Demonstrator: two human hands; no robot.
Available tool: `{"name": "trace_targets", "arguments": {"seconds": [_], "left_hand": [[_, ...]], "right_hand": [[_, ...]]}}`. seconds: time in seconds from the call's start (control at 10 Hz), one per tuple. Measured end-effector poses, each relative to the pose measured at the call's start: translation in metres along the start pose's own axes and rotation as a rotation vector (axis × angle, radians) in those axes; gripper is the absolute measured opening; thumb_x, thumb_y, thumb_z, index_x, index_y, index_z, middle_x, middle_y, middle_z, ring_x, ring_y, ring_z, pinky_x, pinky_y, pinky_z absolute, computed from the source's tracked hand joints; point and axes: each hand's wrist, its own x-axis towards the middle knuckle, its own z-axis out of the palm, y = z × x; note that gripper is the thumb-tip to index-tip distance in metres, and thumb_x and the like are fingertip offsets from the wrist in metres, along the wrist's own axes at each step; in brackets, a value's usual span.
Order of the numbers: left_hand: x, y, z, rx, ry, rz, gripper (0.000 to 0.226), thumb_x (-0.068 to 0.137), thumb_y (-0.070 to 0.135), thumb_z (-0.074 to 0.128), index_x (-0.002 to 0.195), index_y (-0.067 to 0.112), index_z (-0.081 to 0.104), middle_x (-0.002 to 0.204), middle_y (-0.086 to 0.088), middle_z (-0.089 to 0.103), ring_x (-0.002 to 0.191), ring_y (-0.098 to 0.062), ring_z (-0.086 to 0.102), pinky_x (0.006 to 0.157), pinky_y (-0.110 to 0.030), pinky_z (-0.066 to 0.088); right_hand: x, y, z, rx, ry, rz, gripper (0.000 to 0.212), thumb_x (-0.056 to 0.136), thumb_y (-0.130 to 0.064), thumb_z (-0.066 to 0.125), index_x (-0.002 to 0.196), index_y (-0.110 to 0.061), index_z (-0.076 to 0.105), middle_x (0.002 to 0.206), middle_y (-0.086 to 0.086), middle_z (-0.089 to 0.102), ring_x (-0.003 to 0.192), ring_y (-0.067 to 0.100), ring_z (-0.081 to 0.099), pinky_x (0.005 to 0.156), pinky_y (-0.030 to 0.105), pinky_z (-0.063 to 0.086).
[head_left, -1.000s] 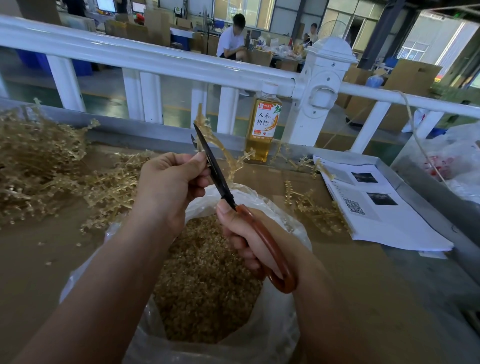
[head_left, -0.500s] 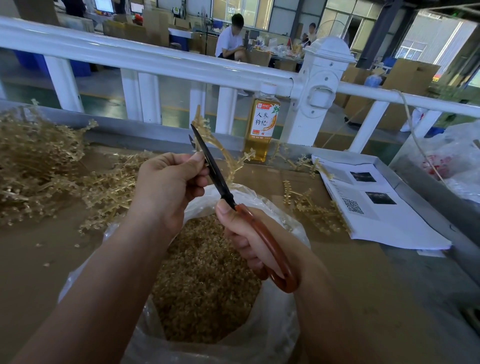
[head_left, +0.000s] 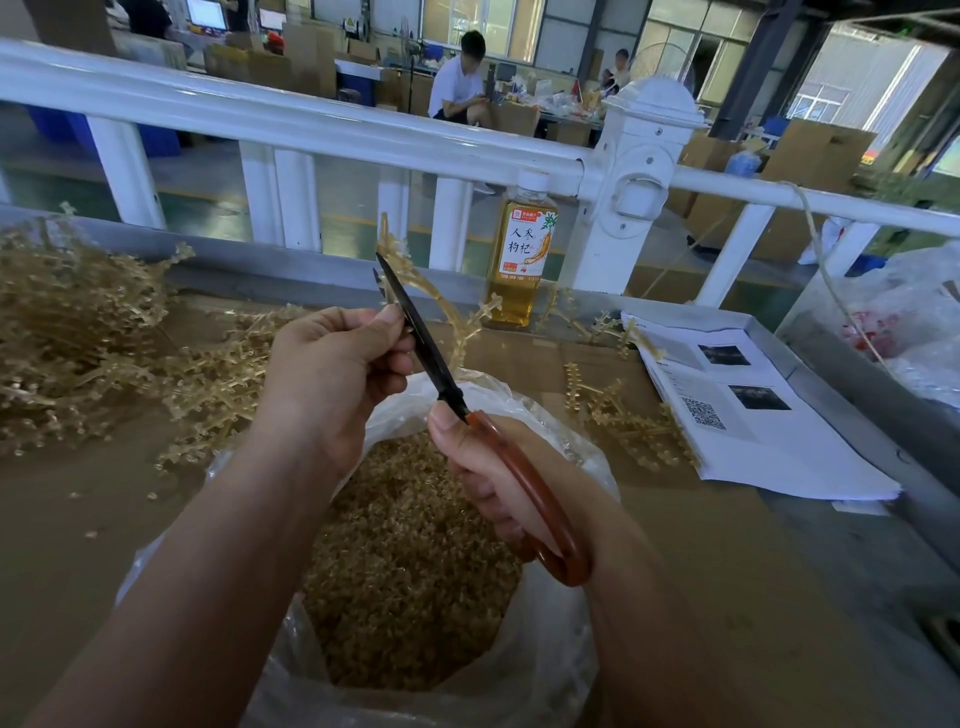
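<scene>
My left hand (head_left: 332, 374) pinches a translucent amber plastic sprue (head_left: 415, 283) and holds it upright over a clear plastic bag (head_left: 550, 654). My right hand (head_left: 498, 467) grips the red-brown handles of scissors (head_left: 431, 353); their dark blades are slightly parted and point up along the sprue beside my left thumb. The bag is full of small amber cut pieces (head_left: 405, 561). Where the sprue meets my left fingers is hidden behind the blades.
A heap of uncut amber sprues (head_left: 78, 332) lies at the left, with more loose sprues (head_left: 628, 426) at the right. A tea bottle (head_left: 522, 260) stands by the white railing (head_left: 311, 124). Printed papers (head_left: 748, 410) lie at the right, plastic bags (head_left: 914, 312) beyond.
Hands, scissors and sprue stay almost in place; the view has only shifted slightly.
</scene>
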Motion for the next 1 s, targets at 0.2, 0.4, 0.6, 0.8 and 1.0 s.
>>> {"name": "trace_targets", "arguments": {"seconds": [0.2,0.4,0.6,0.8,1.0], "left_hand": [[-0.0012,0.0017,0.0003,-0.007,-0.043,-0.026,0.015,0.088,0.0,0.052,0.074,0.003,0.057,0.05,0.001,0.063,0.043,-0.006,0.057,0.043,-0.015,0.045],[-0.0027,0.0017,0.0027,0.007,-0.046,-0.054,0.015,0.088,-0.001,0.052,0.074,0.003,0.057,0.049,0.0,0.063,0.042,-0.006,0.058,0.041,-0.015,0.046],[-0.0033,0.0021,0.0057,0.001,-0.079,-0.107,0.015,0.088,0.0,0.051,0.074,0.002,0.056,0.049,0.0,0.063,0.042,-0.005,0.058,0.041,-0.014,0.046],[-0.0021,0.0037,0.0051,-0.07,-0.133,-0.182,0.018,0.089,0.002,0.048,0.074,0.004,0.057,0.049,0.001,0.061,0.042,-0.003,0.056,0.04,-0.013,0.044],[-0.0021,0.0041,0.005,-0.098,-0.143,-0.208,0.019,0.09,0.001,0.046,0.074,0.004,0.056,0.049,0.002,0.06,0.041,-0.003,0.055,0.04,-0.013,0.043]], "right_hand": [[0.0061,-0.0019,0.0004,-0.406,0.084,-0.017,0.047,0.075,-0.066,0.031,0.068,-0.021,0.041,0.053,-0.002,0.043,0.038,0.004,0.04,0.044,0.018,0.034],[0.0029,-0.0003,-0.002,-0.554,0.144,-0.084,0.045,0.088,-0.058,0.028,0.064,-0.021,0.041,0.053,-0.001,0.036,0.039,0.006,0.034,0.045,0.018,0.029],[0.0004,-0.0011,-0.0053,-0.452,0.186,-0.061,0.04,0.087,-0.059,0.035,0.067,-0.026,0.045,0.054,-0.005,0.039,0.04,0.004,0.034,0.042,0.015,0.03],[0.0022,0.0001,-0.0039,-0.3,0.157,-0.013,0.047,0.08,-0.062,0.04,0.07,-0.016,0.044,0.057,-0.001,0.035,0.047,0.01,0.029,0.045,0.022,0.027],[0.0016,0.0009,-0.004,-0.288,0.152,-0.003,0.047,0.065,-0.067,0.038,0.07,-0.021,0.043,0.057,-0.004,0.032,0.044,0.006,0.028,0.044,0.019,0.026]]}}
